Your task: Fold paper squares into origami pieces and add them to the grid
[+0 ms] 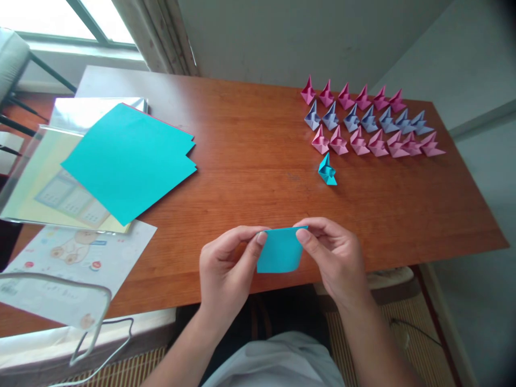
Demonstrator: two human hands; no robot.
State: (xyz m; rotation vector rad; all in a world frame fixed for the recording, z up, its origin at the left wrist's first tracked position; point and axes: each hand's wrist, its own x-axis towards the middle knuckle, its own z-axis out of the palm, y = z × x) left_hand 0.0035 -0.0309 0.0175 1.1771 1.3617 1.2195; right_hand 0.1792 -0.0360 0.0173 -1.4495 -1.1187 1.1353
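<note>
A folded turquoise paper (280, 251) is held up near the front edge of the wooden table (245, 183). My left hand (229, 263) pinches its upper left corner between thumb and fingers. On the other side, my right hand (332, 255) grips the upper right corner the same way. The fold runs along the top, and the lower edge hangs free. Beyond my hands sits one folded turquoise paper figure (327, 171). Behind it stand rows of similar figures: light pink (358, 142), lavender (368, 119) and deep pink (345, 98).
At the left lie turquoise paper sheets (133, 161) over a clear plastic sleeve with yellow paper (24, 188). A printed sheet with a bear (133, 244) lies closer to me, with a pale curved frame (105, 301) in front. A curtain (161, 32) and window are behind.
</note>
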